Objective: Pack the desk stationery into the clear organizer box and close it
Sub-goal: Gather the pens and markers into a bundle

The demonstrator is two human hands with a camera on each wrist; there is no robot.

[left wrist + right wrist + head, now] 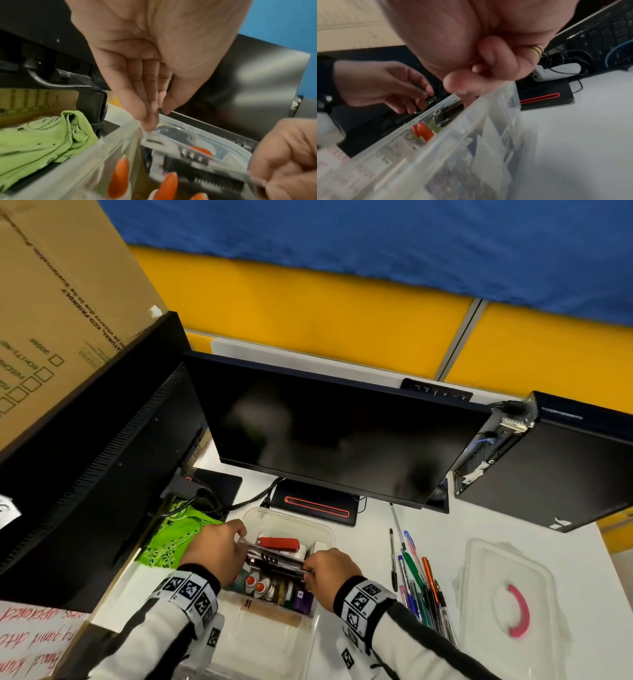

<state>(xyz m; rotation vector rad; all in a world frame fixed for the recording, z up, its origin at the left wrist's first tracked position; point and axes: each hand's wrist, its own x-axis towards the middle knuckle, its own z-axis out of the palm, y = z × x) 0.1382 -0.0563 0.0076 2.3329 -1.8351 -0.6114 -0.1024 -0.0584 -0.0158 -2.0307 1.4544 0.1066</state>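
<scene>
The clear organizer box (322, 530) stands open on the white desk below the monitor. Inside lie a red tool (278, 543), orange-capped glue bottles (256, 585) and a purple item (303, 599). A clear packet (274, 559) with black and silver contents spans the box's middle. My left hand (241, 537) pinches its left end, and my right hand (308, 571) grips its right end. The left wrist view shows my left fingertips (150, 125) on the packet (171, 147), just inside the box wall (109, 148). In the right wrist view my right hand (464, 92) is curled at the box rim (488, 121).
Several pens (419, 587) lie right of the box. Farther right rests the clear lid (496, 570) with a pink handle. A monitor (342, 433) and its base (318, 506) stand just behind. A green cloth (171, 535) lies at left and a black computer (548, 460) at right.
</scene>
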